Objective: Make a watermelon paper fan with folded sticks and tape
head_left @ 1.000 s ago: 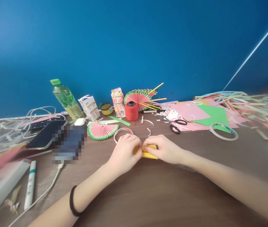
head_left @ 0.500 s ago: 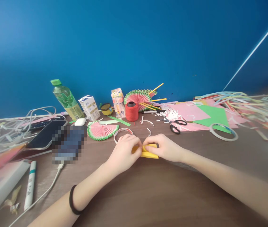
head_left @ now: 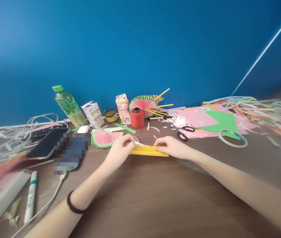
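Note:
A folded yellow paper strip (head_left: 148, 150) lies flat on the brown table between my hands. My left hand (head_left: 119, 150) is closed in a pinch on a thin white strip (head_left: 138, 144) that peels off the strip's left end. My right hand (head_left: 172, 147) presses down on the yellow strip's right end with its fingers curled over it. A roll of white tape sits just behind my left hand, mostly hidden by it.
A pink-and-green paper fan (head_left: 105, 137) lies left of my hands, a red thread spool (head_left: 137, 118) and black scissors (head_left: 183, 131) behind. Phones (head_left: 69, 149), cables, a bottle (head_left: 68, 105), cartons, a marker (head_left: 30, 196), coloured sheets (head_left: 221, 121) and a tape ring (head_left: 231, 138) crowd the table.
My hands have drawn apart, the left going left. More of the yellow strip now shows between them, and a white strip has come away at its left end.

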A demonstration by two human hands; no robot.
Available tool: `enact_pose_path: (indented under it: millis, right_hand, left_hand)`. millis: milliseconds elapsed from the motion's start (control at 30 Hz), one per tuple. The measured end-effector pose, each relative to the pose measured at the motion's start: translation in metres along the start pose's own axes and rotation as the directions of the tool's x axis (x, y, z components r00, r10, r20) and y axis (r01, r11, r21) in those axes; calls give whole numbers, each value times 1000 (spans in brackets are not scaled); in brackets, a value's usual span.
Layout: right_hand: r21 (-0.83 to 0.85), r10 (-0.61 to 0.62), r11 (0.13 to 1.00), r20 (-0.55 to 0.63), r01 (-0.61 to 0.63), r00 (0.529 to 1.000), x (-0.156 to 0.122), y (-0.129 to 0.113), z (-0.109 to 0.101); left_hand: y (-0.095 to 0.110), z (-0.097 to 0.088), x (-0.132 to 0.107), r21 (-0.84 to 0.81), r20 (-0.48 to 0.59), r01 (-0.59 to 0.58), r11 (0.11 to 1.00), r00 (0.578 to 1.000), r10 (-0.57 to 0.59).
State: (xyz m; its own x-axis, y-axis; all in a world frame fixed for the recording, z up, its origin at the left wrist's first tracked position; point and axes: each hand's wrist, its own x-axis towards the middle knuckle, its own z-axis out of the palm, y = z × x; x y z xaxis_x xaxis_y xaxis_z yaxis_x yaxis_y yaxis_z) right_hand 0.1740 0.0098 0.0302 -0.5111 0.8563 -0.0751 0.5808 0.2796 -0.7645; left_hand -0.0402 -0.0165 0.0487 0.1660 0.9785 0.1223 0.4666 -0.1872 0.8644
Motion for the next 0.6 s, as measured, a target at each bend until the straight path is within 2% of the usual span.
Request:
enact_pose_path:
  millis: [100,200,267,367,600]
  right_hand:
    - [-38,11,999,31,-9,999,2,8,-1]
    - [-77,11,997,41,-8,999,3,11,-3]
    - [-92,13,996,62,-7,998,3,11,-5]
    - [-87,-7,996,86,14,996,3,13,-7]
    - [-116,-46,992,89,56,995,4,20,-8]
  left_hand:
    - [0,-5,3,-106,-169,22,994,985,-40]
    - [0,-9,6,-194,-348,-38,980,937,-33]
    - [1,-9,7,-253,-429,-87,963,903,-31]
    - [1,-7,7,-339,-492,-138,931,869,-50]
    - [-7,-11,14,-506,-545,-184,843,825,-147]
